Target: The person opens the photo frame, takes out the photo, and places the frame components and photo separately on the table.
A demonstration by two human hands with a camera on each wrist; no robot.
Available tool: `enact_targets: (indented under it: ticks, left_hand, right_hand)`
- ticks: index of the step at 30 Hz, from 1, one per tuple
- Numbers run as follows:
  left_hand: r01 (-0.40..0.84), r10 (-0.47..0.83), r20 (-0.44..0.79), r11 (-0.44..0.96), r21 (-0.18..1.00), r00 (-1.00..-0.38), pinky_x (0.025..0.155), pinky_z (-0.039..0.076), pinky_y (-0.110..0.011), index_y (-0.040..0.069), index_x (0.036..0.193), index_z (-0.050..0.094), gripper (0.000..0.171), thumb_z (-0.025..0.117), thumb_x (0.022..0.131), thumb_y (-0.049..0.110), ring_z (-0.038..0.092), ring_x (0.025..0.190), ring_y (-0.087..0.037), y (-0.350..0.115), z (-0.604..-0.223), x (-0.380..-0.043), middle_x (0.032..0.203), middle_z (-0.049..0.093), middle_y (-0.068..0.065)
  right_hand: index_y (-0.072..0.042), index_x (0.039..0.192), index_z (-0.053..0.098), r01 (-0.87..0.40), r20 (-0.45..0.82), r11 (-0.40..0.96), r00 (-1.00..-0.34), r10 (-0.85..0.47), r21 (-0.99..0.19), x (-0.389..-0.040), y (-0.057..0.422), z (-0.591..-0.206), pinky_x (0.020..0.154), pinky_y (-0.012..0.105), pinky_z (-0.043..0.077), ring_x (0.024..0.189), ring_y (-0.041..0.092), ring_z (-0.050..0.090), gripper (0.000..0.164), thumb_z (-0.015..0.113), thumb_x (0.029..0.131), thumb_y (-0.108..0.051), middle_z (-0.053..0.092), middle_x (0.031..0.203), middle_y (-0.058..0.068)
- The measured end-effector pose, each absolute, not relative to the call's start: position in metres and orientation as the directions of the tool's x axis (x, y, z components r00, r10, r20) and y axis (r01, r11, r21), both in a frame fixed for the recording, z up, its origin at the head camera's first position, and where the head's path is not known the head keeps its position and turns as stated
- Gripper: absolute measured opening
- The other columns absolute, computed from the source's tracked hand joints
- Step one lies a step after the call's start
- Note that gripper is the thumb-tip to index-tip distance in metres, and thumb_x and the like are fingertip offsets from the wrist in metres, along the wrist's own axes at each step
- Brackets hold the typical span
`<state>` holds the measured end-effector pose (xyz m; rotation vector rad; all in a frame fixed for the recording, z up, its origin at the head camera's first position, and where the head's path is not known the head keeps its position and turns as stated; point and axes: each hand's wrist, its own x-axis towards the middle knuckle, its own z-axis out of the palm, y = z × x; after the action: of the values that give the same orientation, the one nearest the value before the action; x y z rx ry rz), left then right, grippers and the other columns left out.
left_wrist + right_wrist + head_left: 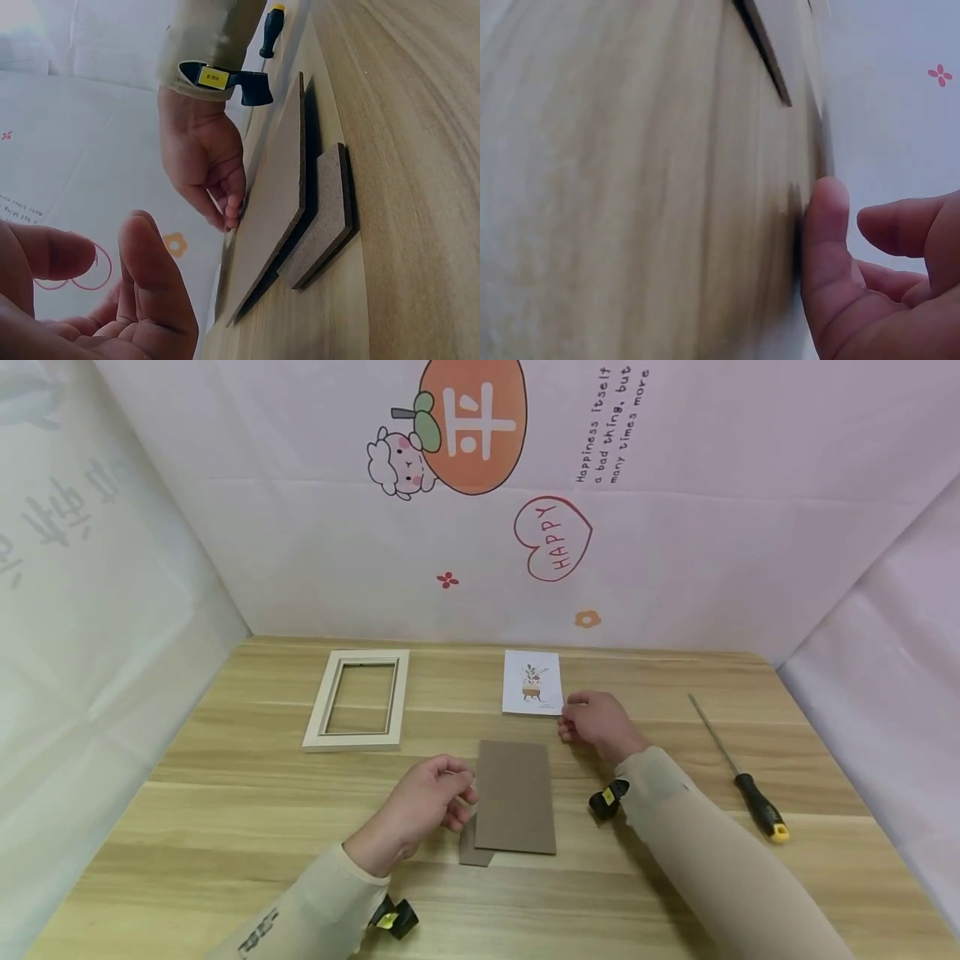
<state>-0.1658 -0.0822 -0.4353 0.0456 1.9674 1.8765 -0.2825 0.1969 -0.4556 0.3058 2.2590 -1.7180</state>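
Note:
A white card (531, 683) printed with a potted plant lies towards the back of the table. My right hand (596, 722) is at its near right corner, fingers loosely bent; in the right wrist view a gap shows between thumb and finger, with nothing held. Whether a fingertip touches the card cannot be told. Nearer to me is a brown backing board (514, 793), raised a little at one side over a smaller brown piece (474, 852) that sticks out from beneath. Beside the board's left edge hovers my left hand (423, 802), fingers relaxed and holding nothing.
A cream picture frame (356, 741) with an open middle lies at the back left. On the right lies a screwdriver (759, 804) with a black and yellow handle. Printed white cloth (315, 543) hangs behind and beside the wooden table (247, 827).

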Motion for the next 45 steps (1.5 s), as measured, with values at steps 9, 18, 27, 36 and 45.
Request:
enact_targets:
  ticks: [9,18,27,36,45]
  left_hand:
    - [-0.224,0.457,-0.273,0.159,0.962,-0.846,0.061,0.058,-0.033,-0.007,0.126,0.055,0.031,0.052,0.101,0.011,0.063,0.070,-0.021,-0.082,-0.435,-0.164,0.096,0.065,-0.016]
    - [0.307,0.588,-0.121,0.573,0.760,-0.800,0.099,0.049,-0.042,0.004,0.133,0.060,0.039,0.058,0.100,0.025,0.058,0.116,-0.023,-0.075,-0.434,-0.152,0.126,0.063,-0.007]
    - [0.557,0.678,-0.154,0.694,0.455,-0.719,0.113,0.035,-0.039,0.002,0.141,0.054,0.052,0.059,0.099,0.034,0.039,0.139,-0.027,-0.075,-0.438,-0.143,0.151,0.043,-0.014]
    - [0.588,0.689,-0.183,0.704,0.398,-0.701,0.113,0.036,-0.038,0.005,0.132,0.063,0.046,0.060,0.098,0.037,0.041,0.137,-0.027,-0.077,-0.439,-0.141,0.149,0.045,-0.014]
    - [0.592,0.686,-0.154,0.702,0.396,-0.711,0.112,0.037,-0.038,0.006,0.128,0.065,0.044,0.060,0.099,0.037,0.042,0.136,-0.027,-0.080,-0.445,-0.143,0.148,0.047,-0.015]
  right_hand:
    - [0.007,0.149,0.033,0.232,-0.287,0.491,-0.957,-0.039,-0.840,-0.271,0.195,-0.448,0.075,0.032,0.058,0.086,0.023,0.064,0.054,0.049,0.100,-0.010,0.055,0.130,0.026]
    - [0.005,0.142,0.047,-0.107,-0.180,0.767,-0.943,-0.279,-0.632,-0.214,0.182,-0.436,0.073,0.041,0.056,0.080,0.022,0.061,0.047,0.054,0.100,-0.015,0.058,0.130,0.024]
    - [0.001,0.134,0.059,-0.425,-0.096,0.823,-0.866,-0.491,-0.376,-0.165,0.173,-0.443,0.109,0.052,0.038,0.130,0.036,0.047,0.038,0.052,0.099,-0.010,0.053,0.140,0.021]
    - [0.005,0.135,0.057,-0.491,-0.083,0.817,-0.840,-0.536,-0.304,-0.146,0.166,-0.452,0.109,0.055,0.037,0.131,0.043,0.044,0.045,0.061,0.097,-0.018,0.044,0.144,0.030]
    - [0.002,0.137,0.056,-0.485,-0.079,0.822,-0.846,-0.528,-0.300,-0.146,0.164,-0.454,0.110,0.053,0.036,0.134,0.040,0.042,0.046,0.063,0.097,-0.021,0.044,0.145,0.028]
